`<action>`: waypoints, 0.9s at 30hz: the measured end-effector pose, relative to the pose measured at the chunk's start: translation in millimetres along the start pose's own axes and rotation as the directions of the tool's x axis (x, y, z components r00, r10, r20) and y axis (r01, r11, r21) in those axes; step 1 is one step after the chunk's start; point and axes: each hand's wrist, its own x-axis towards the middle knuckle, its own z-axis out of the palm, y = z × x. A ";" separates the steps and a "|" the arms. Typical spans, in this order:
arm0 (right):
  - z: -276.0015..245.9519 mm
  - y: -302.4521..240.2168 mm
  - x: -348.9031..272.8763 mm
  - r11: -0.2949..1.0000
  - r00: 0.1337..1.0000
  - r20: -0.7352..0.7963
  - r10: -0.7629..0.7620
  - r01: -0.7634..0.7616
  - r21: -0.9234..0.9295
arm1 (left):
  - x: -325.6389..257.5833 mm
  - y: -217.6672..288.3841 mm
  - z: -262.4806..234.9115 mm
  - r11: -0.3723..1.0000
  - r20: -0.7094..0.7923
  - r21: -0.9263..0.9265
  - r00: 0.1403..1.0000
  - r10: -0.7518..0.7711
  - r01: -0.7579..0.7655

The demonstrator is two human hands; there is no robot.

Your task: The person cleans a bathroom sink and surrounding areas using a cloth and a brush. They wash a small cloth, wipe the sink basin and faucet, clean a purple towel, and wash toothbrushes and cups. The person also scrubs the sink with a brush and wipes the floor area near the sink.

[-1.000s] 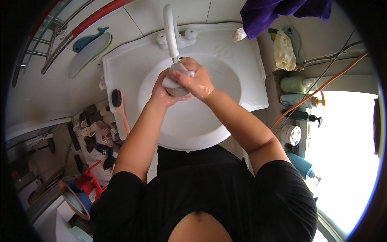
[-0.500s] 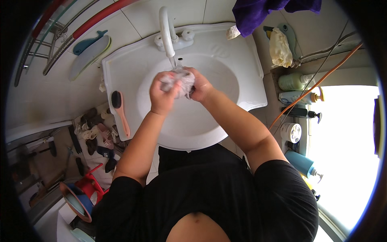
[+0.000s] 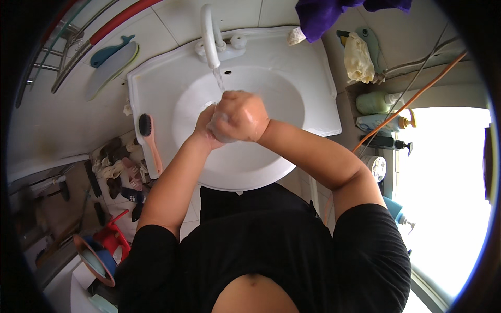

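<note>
Head view: a person's right hand (image 3: 241, 116) and left hand (image 3: 207, 127) are clenched together around a small pale wad of cloth (image 3: 222, 130), apparently mid-scrub, under a thin stream from the curved white faucet (image 3: 209, 34), over a glossy round white basin (image 3: 245, 161). A pink-handled brush (image 3: 150, 142) lies on the rim.

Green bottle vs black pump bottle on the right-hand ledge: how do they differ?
Colour: the green bottle is pale green with a white cap; the black pump bottle is dark all over. Top: the green bottle ends in a plain cap, the black one in a pump spout. Place: the green bottle lies nearer the wall, the black one nearer the person, with a light blue bottle between. Both lie beside the sink.
</note>
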 end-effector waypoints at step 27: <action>-50.0 180.8 13.2 0.552 0.724 -0.090 0.683 -0.594 -0.585 | -1.9 -57.2 -16.3 0.686 -0.093 0.713 0.950 0.298 -0.145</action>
